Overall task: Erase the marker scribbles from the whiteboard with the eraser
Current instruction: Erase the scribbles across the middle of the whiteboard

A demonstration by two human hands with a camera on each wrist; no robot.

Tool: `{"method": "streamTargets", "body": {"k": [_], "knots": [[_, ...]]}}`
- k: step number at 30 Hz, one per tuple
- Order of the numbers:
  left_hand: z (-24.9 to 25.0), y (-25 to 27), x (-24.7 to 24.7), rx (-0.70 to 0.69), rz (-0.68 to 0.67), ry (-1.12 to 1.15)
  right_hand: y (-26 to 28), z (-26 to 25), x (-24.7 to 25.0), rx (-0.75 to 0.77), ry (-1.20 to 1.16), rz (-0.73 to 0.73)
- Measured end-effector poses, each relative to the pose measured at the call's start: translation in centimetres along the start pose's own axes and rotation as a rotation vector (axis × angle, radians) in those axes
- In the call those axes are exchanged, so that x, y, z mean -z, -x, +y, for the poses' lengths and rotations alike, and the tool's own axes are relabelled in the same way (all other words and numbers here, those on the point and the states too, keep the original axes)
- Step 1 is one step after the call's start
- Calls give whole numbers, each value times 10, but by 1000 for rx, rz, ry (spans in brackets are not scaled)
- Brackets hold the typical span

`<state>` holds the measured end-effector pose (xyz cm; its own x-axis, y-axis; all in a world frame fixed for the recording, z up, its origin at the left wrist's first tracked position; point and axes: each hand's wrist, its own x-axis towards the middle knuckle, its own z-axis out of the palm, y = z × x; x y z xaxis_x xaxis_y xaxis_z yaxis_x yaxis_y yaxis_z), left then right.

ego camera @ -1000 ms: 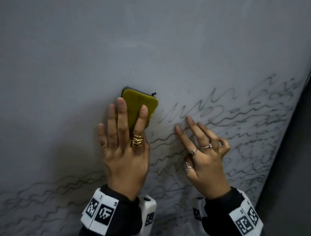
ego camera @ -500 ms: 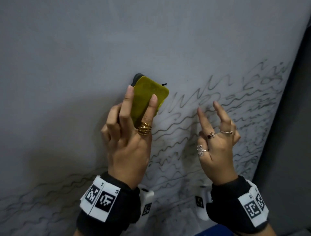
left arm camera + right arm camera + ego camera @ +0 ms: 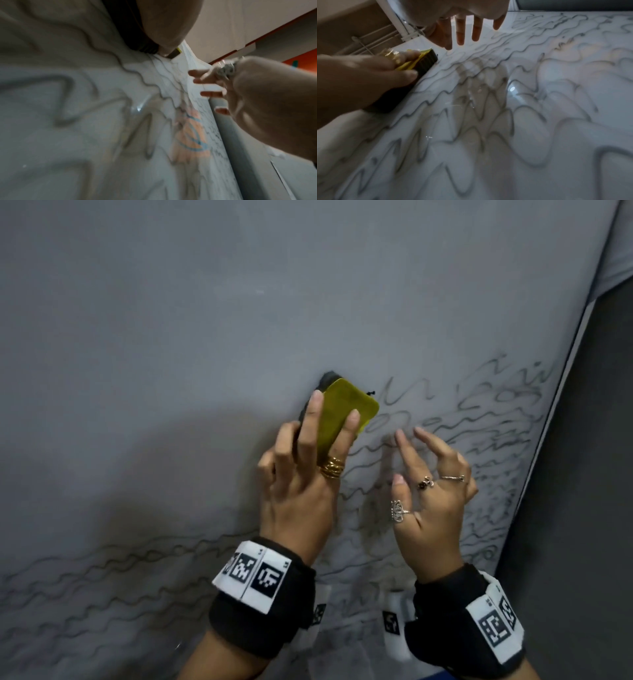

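Eraser (image 3: 346,412) yellow-green top, black pad; whiteboard (image 3: 171,302) grey-white; scribbles (image 3: 479,433) dark grey wavy lines (faint lower left).

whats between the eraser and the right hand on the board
Only whiteboard with marker scribbles; nothing else sits between the eraser and the right hand. The head and right wrist views show it.
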<state>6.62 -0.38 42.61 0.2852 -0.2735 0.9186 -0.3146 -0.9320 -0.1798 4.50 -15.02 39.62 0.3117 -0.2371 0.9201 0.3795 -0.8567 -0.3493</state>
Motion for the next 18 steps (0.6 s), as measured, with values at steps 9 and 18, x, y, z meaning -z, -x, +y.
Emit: {"method": "streamTargets", "body": {"k": [9, 18], "knots": [[0, 1, 9, -8, 21, 90, -21, 3, 5, 362, -67, 13], [-13, -25, 16, -44, -6, 659, -59, 9, 5, 601, 6, -140]]}}
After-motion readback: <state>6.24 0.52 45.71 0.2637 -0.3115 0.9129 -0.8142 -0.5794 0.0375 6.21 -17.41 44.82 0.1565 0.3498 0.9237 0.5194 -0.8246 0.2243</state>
